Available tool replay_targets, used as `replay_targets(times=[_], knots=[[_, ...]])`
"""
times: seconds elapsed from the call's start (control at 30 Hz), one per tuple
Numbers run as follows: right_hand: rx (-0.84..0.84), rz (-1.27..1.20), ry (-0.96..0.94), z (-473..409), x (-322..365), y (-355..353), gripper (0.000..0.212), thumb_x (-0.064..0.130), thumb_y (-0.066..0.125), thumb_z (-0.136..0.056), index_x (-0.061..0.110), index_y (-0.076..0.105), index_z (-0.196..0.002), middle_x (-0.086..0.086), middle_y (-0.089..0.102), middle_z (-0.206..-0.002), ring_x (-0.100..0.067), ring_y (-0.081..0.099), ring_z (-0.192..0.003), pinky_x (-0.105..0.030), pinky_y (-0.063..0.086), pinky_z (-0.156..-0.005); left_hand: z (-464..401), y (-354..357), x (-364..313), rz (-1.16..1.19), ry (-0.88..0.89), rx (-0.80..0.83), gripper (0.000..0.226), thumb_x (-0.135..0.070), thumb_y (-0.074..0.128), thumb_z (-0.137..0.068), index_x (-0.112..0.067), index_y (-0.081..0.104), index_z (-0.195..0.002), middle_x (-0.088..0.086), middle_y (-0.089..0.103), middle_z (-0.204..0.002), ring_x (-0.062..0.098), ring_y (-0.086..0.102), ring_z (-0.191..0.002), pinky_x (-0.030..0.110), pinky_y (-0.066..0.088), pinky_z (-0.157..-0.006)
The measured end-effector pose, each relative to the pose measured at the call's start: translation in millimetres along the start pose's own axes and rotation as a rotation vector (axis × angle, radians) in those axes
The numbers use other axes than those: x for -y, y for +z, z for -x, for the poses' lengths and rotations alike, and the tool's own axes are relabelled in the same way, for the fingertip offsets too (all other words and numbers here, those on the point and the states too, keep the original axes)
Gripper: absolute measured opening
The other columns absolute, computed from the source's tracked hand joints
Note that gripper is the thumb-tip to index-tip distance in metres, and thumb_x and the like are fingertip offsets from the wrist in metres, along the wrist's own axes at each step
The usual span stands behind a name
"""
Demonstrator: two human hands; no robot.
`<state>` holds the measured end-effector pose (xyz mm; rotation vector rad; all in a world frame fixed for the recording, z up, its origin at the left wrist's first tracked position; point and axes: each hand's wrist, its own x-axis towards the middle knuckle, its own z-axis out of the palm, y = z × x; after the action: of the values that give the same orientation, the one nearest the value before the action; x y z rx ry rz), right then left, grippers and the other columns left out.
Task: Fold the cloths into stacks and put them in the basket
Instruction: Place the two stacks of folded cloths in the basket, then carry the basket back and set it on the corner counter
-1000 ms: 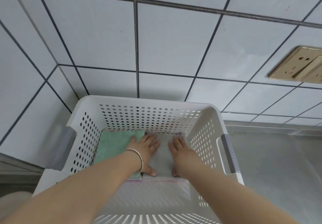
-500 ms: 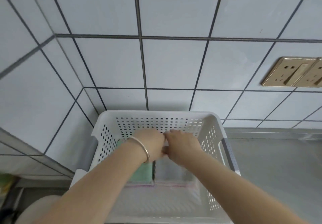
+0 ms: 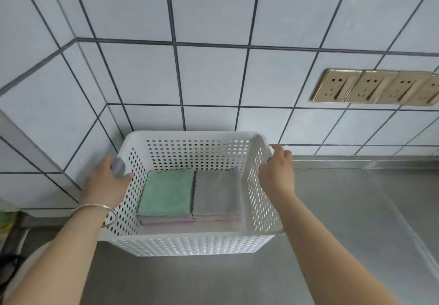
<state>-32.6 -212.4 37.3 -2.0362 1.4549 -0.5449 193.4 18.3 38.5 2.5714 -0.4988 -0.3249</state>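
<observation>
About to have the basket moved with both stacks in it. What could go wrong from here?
1. The green stack and grey stack sit loose against the far wall of the white basket; a tilt could slide or topple them.
2. The left hand and right hand grip opposite sides, so uneven lifting may tip it.
3. The basket is close to the tiled wall and may knock it.

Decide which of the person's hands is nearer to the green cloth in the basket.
Left. The left hand grips the basket handle beside the green cloth; the right hand grips the opposite handle, beyond the grey cloth.
</observation>
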Motion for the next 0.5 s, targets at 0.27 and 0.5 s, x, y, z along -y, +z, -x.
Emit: replay_targets(times=[0.27,0.5], knots=[[0.242,-0.212,0.241,-14.5,-8.5,-4.8,0.026,0.019,0.034,-0.094,0.007,0.057,-0.100,-0.017,0.064,-0.106,-0.027,0.057,-0.088,-0.036,0.047,-0.076,-17.3,-2.5,-3.7,0.494,-0.164,0.188,0.016,-0.012,0.038,-0.099,-0.010,0.046,-0.086,0.013,0.053,-0.067,0.002,0.049,-0.027,0.009,0.034,-0.028],[0.347,-0.267,0.252,-8.1,-22.5,-14.4,0.025,0.008,0.030,-0.086,0.021,0.036,-0.066,-0.008,0.049,-0.082,-0.018,0.038,-0.052,-0.024,0.030,-0.044,-1.5,-5.7,0.9,0.466,-0.065,0.264,0.036,0.000,0.028,-0.098,-0.012,0.031,-0.064,0.006,0.031,-0.060,0.009,0.022,-0.051,0.011,0.022,-0.032]])
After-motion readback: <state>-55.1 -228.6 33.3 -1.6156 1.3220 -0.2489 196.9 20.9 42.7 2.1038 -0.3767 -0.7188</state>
